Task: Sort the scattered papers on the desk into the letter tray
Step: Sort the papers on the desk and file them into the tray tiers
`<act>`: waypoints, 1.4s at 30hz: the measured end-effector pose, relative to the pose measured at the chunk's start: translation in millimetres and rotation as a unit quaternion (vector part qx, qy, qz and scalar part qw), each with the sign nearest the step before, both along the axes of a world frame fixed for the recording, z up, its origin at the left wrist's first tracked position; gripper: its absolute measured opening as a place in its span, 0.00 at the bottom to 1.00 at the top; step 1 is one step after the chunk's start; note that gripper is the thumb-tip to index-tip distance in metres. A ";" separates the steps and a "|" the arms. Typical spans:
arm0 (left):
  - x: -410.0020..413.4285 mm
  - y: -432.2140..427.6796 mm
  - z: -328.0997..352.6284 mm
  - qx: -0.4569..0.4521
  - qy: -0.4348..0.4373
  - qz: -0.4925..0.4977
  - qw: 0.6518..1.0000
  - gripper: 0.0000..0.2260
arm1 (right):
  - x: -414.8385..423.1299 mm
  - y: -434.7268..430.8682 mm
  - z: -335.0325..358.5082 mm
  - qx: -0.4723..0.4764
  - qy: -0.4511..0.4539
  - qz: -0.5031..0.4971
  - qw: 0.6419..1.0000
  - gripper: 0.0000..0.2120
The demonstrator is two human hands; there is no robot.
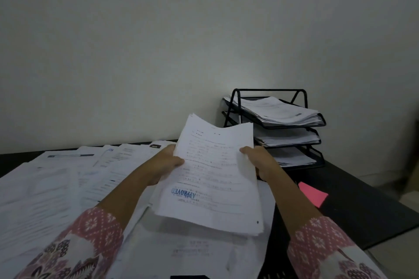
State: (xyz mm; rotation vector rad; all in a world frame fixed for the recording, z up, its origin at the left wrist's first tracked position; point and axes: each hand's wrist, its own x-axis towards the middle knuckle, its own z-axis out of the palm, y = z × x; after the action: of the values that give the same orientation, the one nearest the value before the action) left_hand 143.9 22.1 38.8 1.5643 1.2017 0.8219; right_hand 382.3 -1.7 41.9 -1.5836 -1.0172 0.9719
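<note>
Above the middle of the desk [367, 201], a stack of papers [213, 179] is held clear of the surface between both hands. Its left edge is gripped by the left hand [166, 162] and its right edge by the right hand [260, 162]. Each thumb is laid over the top sheet, while the fingers underneath are hidden by the paper. A two-sided hold is probably chosen because the stack is loose and limp: its far corners are seen to curl and its near edge to sag. A blue "APPROVED" stamp is shown upside down to the camera, so the sheets are likely being checked for their category rather than read.

The letter tray [269, 90] is placed at the far right of the desk against the wall, just beyond the held stack. All three tiers are already loaded, the top one most thickly. The scattered papers [56, 188] are spread in overlapping layers across the left and near parts of the desk, so much sorting is judged to be left. A pink note [314, 195] is seen lying on the dark surface to the right.
</note>
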 end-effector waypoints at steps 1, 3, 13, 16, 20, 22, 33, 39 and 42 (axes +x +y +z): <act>5.7 -1.4 -0.9 -0.003 -0.001 -0.006 1.000 0.15 | 5.7 -1.5 -4.1 -0.007 0.010 -0.006 1.000 0.22; 16.2 -3.6 -2.8 -0.016 -0.009 -0.019 1.000 0.14 | 17.9 -4.2 -10.3 -0.008 0.007 -0.028 1.000 0.20; 74.3 -11.7 -1.9 -0.090 -0.069 -0.126 0.986 0.09 | 93.3 -15.7 -5.2 -0.016 -0.016 -0.151 0.988 0.19; 87.1 -12.0 -2.3 -0.093 -0.052 -0.165 0.981 0.13 | 116.6 -20.5 -3.0 -0.010 -0.008 -0.174 0.985 0.19; 99.8 -19.5 1.7 -0.122 -0.026 -0.242 0.962 0.10 | 141.1 -23.4 0.3 -0.004 -0.006 -0.193 0.981 0.19; 108.0 -19.3 1.9 -0.105 -0.003 -0.240 0.965 0.11 | 149.4 -24.0 1.8 -0.003 0.010 -0.196 0.980 0.19; 180.8 3.5 8.2 -0.133 -0.110 -0.062 0.983 0.11 | 178.3 -41.5 8.0 -0.015 0.095 -0.157 0.983 0.07; 217.0 16.6 5.4 -0.132 -0.139 -0.001 0.981 0.19 | 185.5 -40.3 3.8 0.064 0.248 -0.151 0.955 0.10; 227.1 16.5 5.9 -0.132 -0.161 -0.009 0.978 0.21 | 182.2 -37.2 1.4 0.119 0.336 -0.147 0.923 0.09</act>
State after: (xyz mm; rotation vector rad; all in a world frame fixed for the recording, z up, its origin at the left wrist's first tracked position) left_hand 371.0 38.6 44.7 1.1730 1.0123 0.8306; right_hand 564.5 -38.9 43.3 -1.0359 -0.3841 1.0267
